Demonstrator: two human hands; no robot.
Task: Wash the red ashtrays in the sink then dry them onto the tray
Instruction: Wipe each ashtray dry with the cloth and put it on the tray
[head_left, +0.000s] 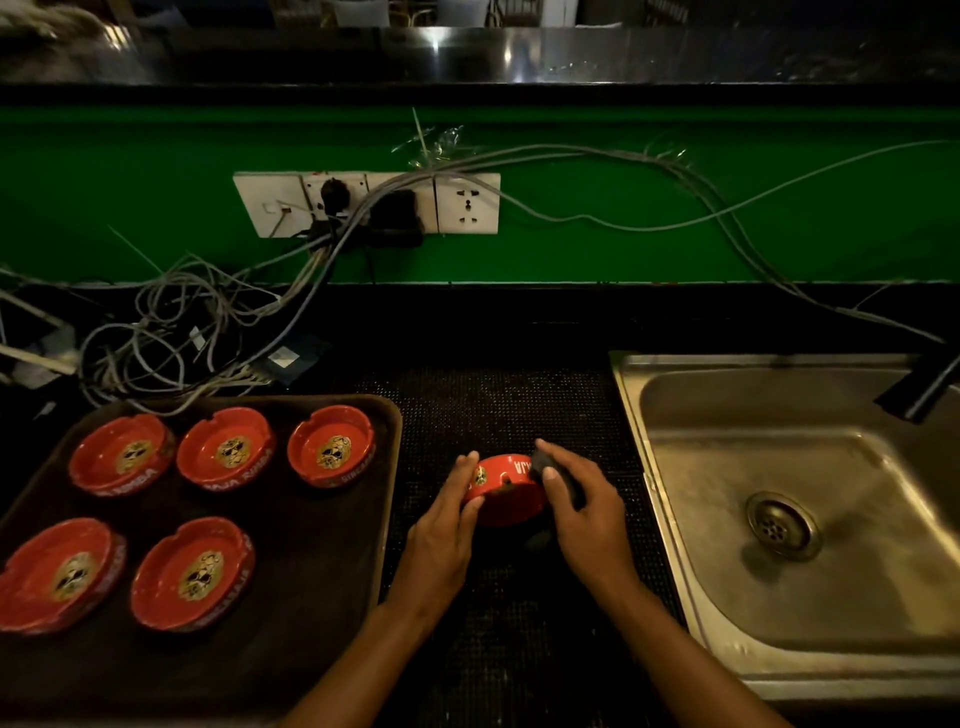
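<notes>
My left hand (445, 525) grips a red ashtray (506, 493) by its left rim, tilted, above the dark mat between tray and sink. My right hand (582, 501) holds a dark cloth (545, 464) against the ashtray's right side. Several red ashtrays with a gold emblem lie face up on the brown tray (332, 613) at the left, one of them at the back right (331, 447) and one at the front (193, 574). The steel sink (737, 483) sits at the right with its drain (782, 526) uncovered.
A dark dotted mat (498, 405) covers the counter between tray and sink. A tangle of grey cables (171, 332) lies behind the tray and runs up to a wall socket panel (467, 203) on the green wall. A black tap (922, 387) leans over the sink's back right.
</notes>
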